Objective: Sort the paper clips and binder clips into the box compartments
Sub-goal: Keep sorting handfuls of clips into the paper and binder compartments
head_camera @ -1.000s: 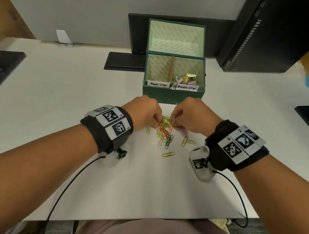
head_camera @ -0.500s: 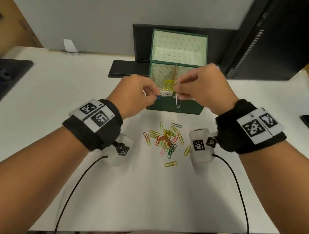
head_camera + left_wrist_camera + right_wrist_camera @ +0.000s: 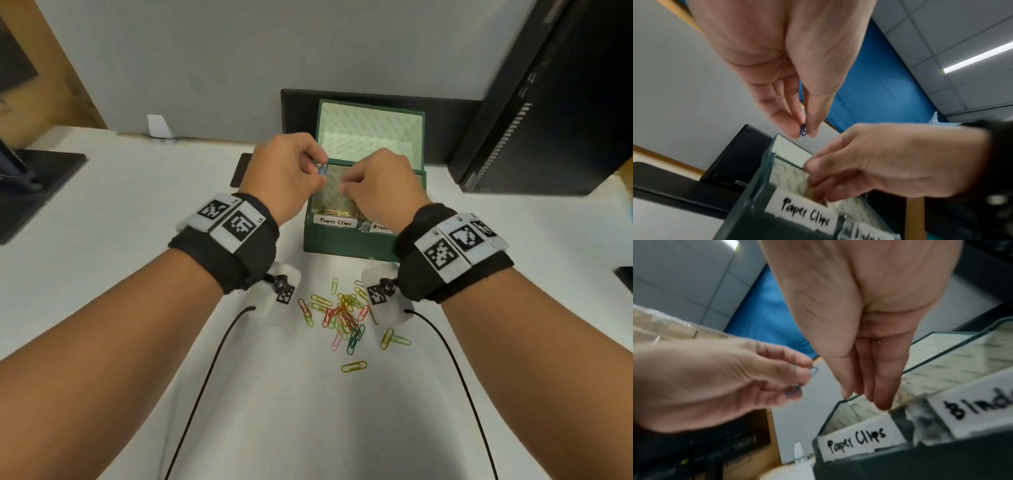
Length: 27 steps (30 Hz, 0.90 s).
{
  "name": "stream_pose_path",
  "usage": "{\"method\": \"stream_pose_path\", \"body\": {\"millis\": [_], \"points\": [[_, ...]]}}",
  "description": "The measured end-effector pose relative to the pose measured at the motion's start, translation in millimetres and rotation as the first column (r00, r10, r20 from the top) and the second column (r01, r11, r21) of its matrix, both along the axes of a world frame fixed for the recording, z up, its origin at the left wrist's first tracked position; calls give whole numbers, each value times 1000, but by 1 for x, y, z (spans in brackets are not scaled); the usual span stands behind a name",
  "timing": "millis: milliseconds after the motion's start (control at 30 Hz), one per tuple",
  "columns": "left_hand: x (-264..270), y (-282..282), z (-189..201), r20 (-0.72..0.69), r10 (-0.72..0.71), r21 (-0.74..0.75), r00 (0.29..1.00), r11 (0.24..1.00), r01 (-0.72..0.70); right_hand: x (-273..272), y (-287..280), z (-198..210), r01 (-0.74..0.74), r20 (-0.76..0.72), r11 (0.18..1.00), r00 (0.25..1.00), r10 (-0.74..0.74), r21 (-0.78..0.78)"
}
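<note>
A green box [image 3: 342, 241] stands open on the white table, its front labelled "Paper Clips" [image 3: 335, 221] on the left. My left hand [image 3: 320, 169] hovers over the box's left rear corner and pinches a blue paper clip [image 3: 323, 169] between thumb and fingers; the pinched blue paper clip [image 3: 803, 129] also shows in the left wrist view. My right hand [image 3: 342, 186] hangs over the paper clips compartment. Its fingers [image 3: 882, 386] point straight down and hold nothing. A pile of coloured paper clips [image 3: 342, 315] lies on the table below my wrists. My right wrist hides most of the binder clips compartment.
A black computer tower [image 3: 548, 102] stands at the right, and a flat black device [image 3: 298, 109] leans behind the box. A black monitor base [image 3: 37, 185] sits at the left. A small white stand [image 3: 159, 128] is by the wall. Two black cables [image 3: 205, 377] run from my wrists.
Both hands rose from the pile on the table to the box. The clips my right hand carried are gone from its fingers. My left hand still pinches the blue clip.
</note>
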<state>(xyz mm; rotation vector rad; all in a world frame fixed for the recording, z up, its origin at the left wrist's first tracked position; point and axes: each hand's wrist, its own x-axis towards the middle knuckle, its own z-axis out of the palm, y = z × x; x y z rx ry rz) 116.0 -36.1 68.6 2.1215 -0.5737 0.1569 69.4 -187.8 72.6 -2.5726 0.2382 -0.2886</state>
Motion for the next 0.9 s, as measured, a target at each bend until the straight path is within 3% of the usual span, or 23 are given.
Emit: {"method": "stream_pose_path", "body": {"millis": [100,233,333,467,600,800,900], "points": [[4,-14,-8,29,-2,54,1000,999,0,-21,-5,0,45,76,996,996,-52,83],[1,-23,-14,1,-117,300,993,947,112,-56,-9,5,-41,16,982,999,39,186],[-10,-19,-12,40,-190,339,981,926,165,-81,-16,5,-166,-212,971,956,201,175],[-35,-8,-14,-18,-295,390,955,878,279,-99,-23,-12,-292,-558,956,791,253,19],[-54,-2,-25,-190,-355,540,915,741,399,-102,-25,-29,-273,-599,957,784,162,-99],[-66,7,-43,-357,-285,754,889,474,455,-105,-28,-37,-190,-659,974,749,62,-124],[-82,-3,-52,-397,-315,745,862,439,503,-105,-18,-38,-228,-645,969,755,115,-95]]}}
